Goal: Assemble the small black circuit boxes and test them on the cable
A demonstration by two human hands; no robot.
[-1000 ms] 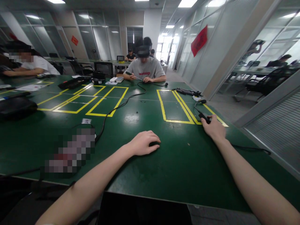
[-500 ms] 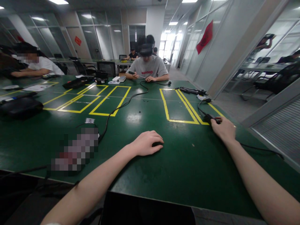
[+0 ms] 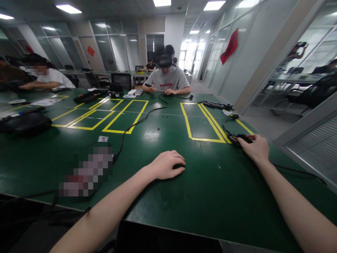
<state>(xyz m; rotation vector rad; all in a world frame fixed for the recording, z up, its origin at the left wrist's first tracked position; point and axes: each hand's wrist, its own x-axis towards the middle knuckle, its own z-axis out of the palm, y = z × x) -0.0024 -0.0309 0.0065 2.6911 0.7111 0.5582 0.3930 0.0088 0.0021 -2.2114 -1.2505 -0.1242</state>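
My left hand (image 3: 168, 165) rests palm down on the green table (image 3: 189, 196), its fingers loosely curved and the thumb apart from them. Nothing shows in it. Farther off at the right, my right hand (image 3: 256, 148) grips a small black corded device (image 3: 239, 141) between thumb and fingers, low over the tabletop or touching it. The device's exact kind cannot be made out, and its near end is covered by the fingers. From its far end a black cable (image 3: 224, 124) loops back to a dark rounded end piece (image 3: 233, 116).
At the left lies a blurred-out power-strip-shaped item (image 3: 86, 172) with a black cord (image 3: 121, 140) running across the table. Yellow tape (image 3: 207, 140) marks rectangles. A folded black tripod-like object (image 3: 216, 105) lies at the far right. A co-worker (image 3: 167, 77) sits opposite, holding a thin tool.
The black device has turned in my right hand, so a lighter, detailed side shows. My left hand stays at the same place on the table. The view has tilted up slightly.
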